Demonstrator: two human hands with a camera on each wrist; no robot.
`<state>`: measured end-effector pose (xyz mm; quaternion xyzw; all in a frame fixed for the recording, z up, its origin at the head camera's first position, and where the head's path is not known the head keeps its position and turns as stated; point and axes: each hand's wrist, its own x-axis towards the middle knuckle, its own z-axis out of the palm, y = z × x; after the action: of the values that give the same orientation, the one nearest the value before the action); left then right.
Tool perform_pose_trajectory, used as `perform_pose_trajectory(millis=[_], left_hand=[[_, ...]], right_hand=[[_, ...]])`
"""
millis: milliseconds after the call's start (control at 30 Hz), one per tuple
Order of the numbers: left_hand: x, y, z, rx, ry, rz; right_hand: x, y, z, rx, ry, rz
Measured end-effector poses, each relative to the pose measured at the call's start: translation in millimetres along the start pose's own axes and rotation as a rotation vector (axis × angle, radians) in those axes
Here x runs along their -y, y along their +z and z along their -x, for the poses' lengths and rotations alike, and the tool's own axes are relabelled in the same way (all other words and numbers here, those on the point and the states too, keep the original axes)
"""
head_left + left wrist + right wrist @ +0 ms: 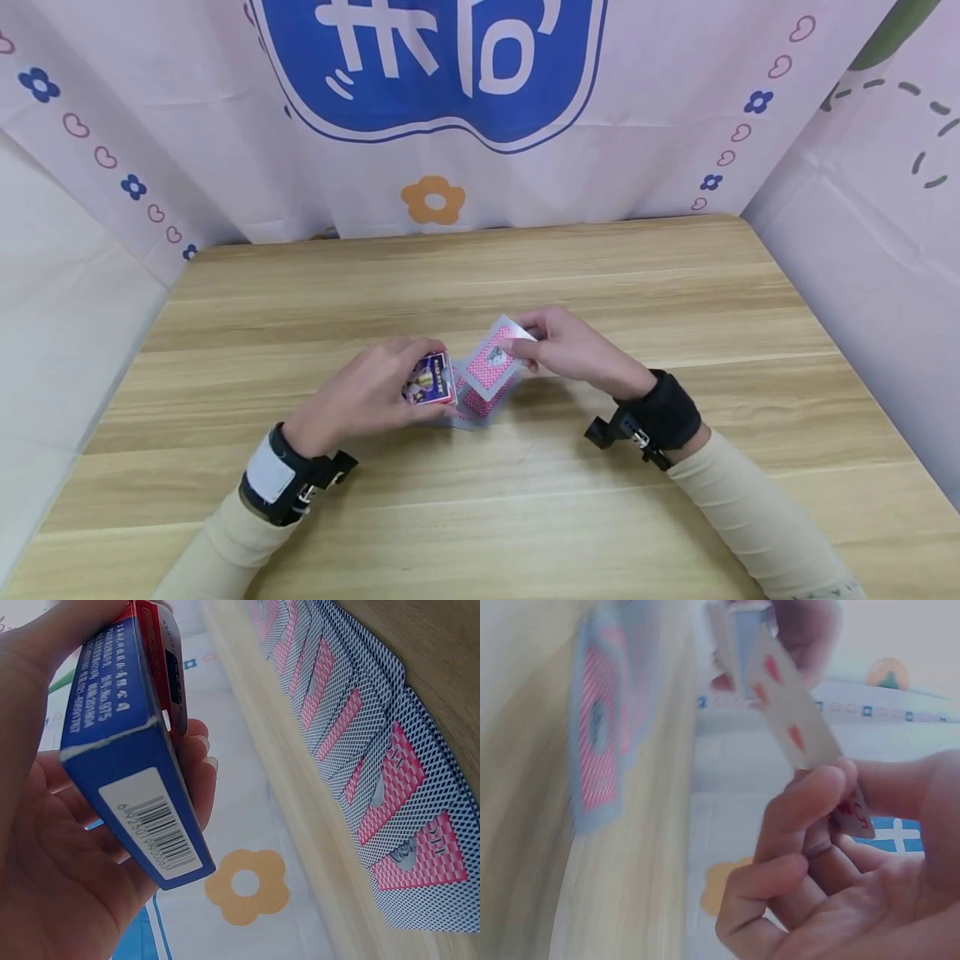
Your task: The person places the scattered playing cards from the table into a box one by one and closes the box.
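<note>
"From the head camera, how were your arms set?"

"My cream sleeves (757,508) slanted in from both near corners over the wooden counter (600,525), so the hands sat close together. My left hand (367,387) gripped a card box (430,379), fingers curled over its far side, thumb along its near side. My right hand (577,352) pinched a playing card (491,362) by its far end, patterned back up, above a spread of cards (477,408)."

"And at the left wrist?"

"My palm faced the lens. The card box stuck out of my grip with its blue end toward the camera, a barcode label (152,823) on it, and fingertips showed past its far edge. The spread of cards lay on the counter near it, backs up and overlapping."

"What did the right wrist show of your fingers?"

"The thumb and forefinger pressed the playing card between them near one end; the other fingers were bent in toward the palm. From there I saw its face, with red pips (772,669). Its other end overlapped the card box in that view, too blurred to tell whether they touched. The spread of cards lay off to that view's left."
</note>
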<state>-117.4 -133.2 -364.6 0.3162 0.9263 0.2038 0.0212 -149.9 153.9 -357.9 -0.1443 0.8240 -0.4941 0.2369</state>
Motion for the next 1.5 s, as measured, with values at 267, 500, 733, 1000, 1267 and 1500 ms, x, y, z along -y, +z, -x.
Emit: perform_pose_trajectory(millis=[267, 500, 733, 1000, 1267, 1500], left_hand=[[-0.2, 0.9, 0.1, -0.002, 0.003, -0.002], [-4.3, 2.9, -0.6, -0.038, 0.040, -0.020], [-6.8, 2.1, -0.7, -0.069, 0.044, -0.044], [-7.0, 1.7, -1.4, -0.073, 0.042, -0.047], [-6.4, 1.9, -0.8, -0.066, 0.060, -0.056], [-7.2, 2.1, -0.8, -0.065, 0.072, -0.051]], right_hand=[[3, 10, 2.0, -0.018, 0.000, -0.075], [1, 25, 0.3, -0.112, -0.047, -0.055], [2, 44, 0.5, -0.040, -0.079, -0.086], [3, 31, 4.3, -0.036, -0.011, -0.068], [3, 30, 2.9, -0.036, -0.018, -0.151], [1, 38, -0.7, 0.037, -0.014, -0.232]])
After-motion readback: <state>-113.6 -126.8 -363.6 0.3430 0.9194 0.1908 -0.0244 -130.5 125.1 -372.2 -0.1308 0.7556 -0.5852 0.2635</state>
